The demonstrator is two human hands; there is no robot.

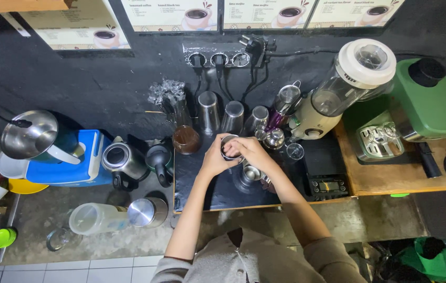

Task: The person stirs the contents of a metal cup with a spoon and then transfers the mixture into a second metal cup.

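1. Left hand wrapped round the near side of a small steel cup, fingers curled and touching its wall.
2. Right hand closed over the cup's far side and rim, fingers bent; both hands pressed together about the same cup.
3. Cup held just above the black mat, near the middle of the counter, in front of a row of steel tumblers standing against the wall.
4. Just under the right hand, a second small steel vessel on the mat; whether touching the hand, cannot tell.
5. Likely handling: rigid thin metal, light, smooth and probably slippery when wet; not fragile, though prone to denting or clattering if dropped. Best grip around the wall, below the rim, thumb opposite fingers.
6. To the right: a black scale, a clear small glass, a cream grinder with a clear hopper, a green espresso machine on a wooden board.
7. To the left: a steel kettle, a black pitcher, a blue cooler box, a clear plastic jar lying on its side.
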